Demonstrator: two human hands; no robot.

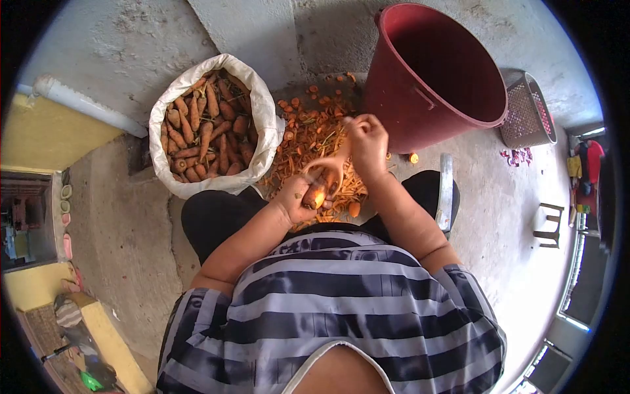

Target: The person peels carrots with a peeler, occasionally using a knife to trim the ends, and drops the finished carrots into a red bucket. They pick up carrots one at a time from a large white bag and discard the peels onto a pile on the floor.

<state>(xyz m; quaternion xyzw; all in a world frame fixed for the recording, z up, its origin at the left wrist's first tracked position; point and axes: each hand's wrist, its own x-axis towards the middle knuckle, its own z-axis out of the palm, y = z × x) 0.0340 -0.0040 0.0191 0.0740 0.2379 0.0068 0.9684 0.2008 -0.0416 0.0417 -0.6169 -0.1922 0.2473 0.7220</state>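
Note:
My left hand [296, 199] is closed around a carrot [315, 197], whose near end shows bright orange where the skin is off. My right hand [369, 143] grips the handle of a pale orange Y-shaped peeler [340, 157]. The peeler's forked head lies over the far part of the carrot; whether its blade touches cannot be made out. Beneath both hands, a heap of carrot peelings [305, 144] with some cut carrot ends covers the floor. An open white sack [159, 125] full of unpeeled carrots stands to the left of my left hand.
A large dark red bucket [407, 98] stands beyond my right hand. Right of it is a perforated plastic basket [525, 118], with purplish scraps [516, 157] on the floor. A pale curved object [445, 190] is beside my right knee. A wall [262, 33] runs behind everything.

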